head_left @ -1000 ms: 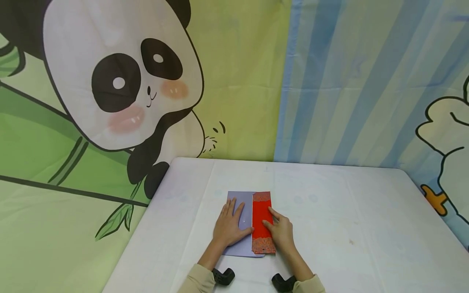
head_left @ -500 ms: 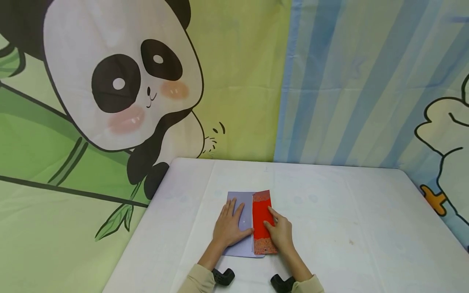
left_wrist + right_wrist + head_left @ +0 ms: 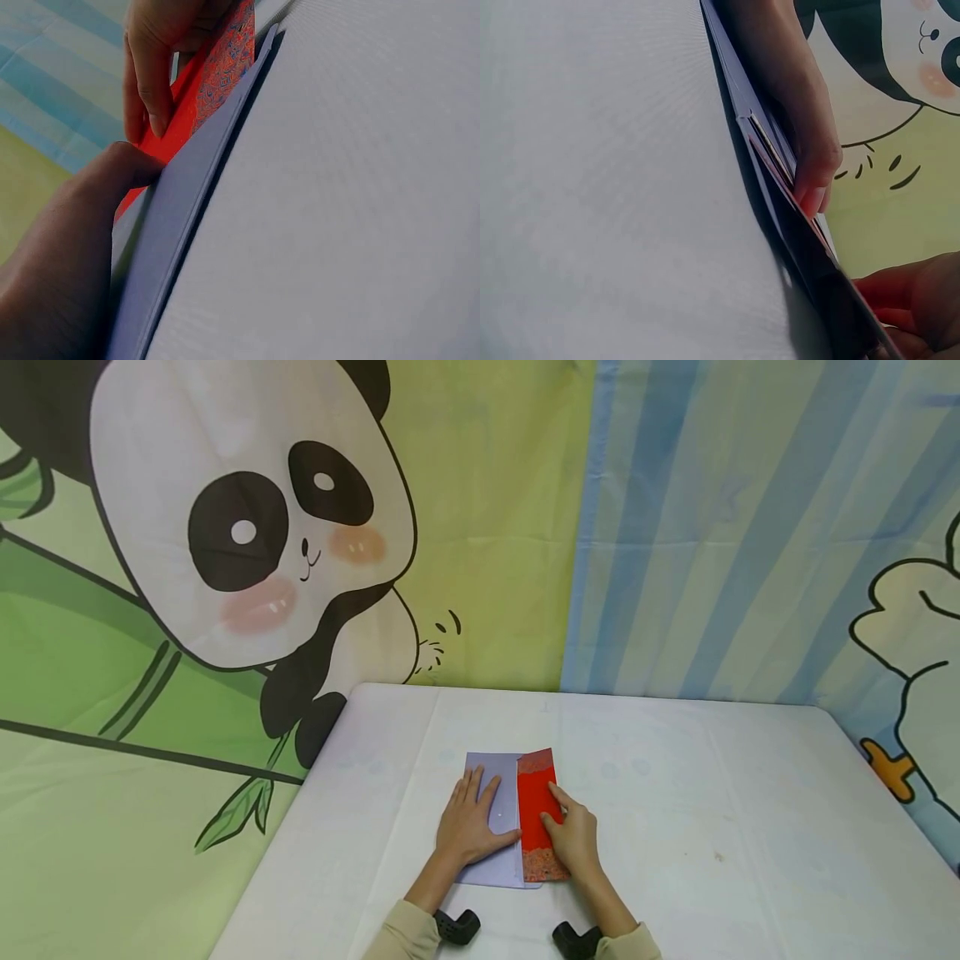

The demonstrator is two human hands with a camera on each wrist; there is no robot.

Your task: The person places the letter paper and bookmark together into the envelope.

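A flat lavender folder [image 3: 504, 793] made of thin layers lies on the table, with a red card [image 3: 534, 814] over its right part. Patterned bands run across both ends of the card. My left hand [image 3: 467, 828] presses on the folder with spread fingers, its thumb reaching the card's left edge. My right hand [image 3: 579, 839] pinches the card's right edge between thumb and fingers. The left wrist view shows the card [image 3: 184, 112] rising beyond the folder's edge [image 3: 191, 187]. Pale sheets show between the folder's layers [image 3: 757, 154] in the right wrist view.
A white table [image 3: 720, 793] extends around the hands. Behind it hangs a curtain [image 3: 495, 527] printed with a panda and stripes. Black wrist devices [image 3: 457, 928] sit at both cuffs.
The red card has tilted and shifted slightly right at its near end, drawn along by my right hand. The left hand and folder have stayed in place.
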